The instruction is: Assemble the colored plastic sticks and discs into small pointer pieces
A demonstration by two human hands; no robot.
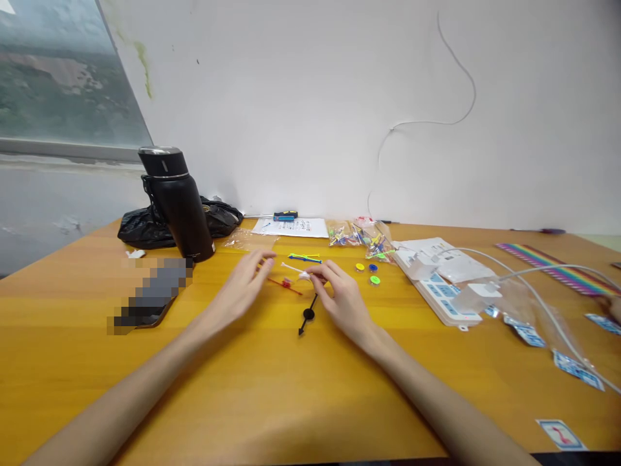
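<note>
My right hand (345, 294) pinches a white arrow-shaped spinner pointer (293, 268) between thumb and fingers, just above the table. Facing it, my left hand (247, 281) is open, its fingers slightly bent and holding nothing. Between the hands a red pointer (286, 283) lies on the wood. Closer to me is a black pointer (308, 314) with a round middle, its upper end near my right thumb. Behind lie a blue pointer (305, 259) and a yellow-green one. To the right are a yellow disc (359, 267), a blue disc (373, 267) and a green disc (375, 280).
A black bottle (177, 207) and a phone (160, 294) stand left. Bags of coloured parts (363, 238), a paper sheet (291, 227) and screwdrivers (285, 215) line the back. Right are a power strip (449, 310) with cables, rainbow strips (553, 265) and another person's hand (612, 307).
</note>
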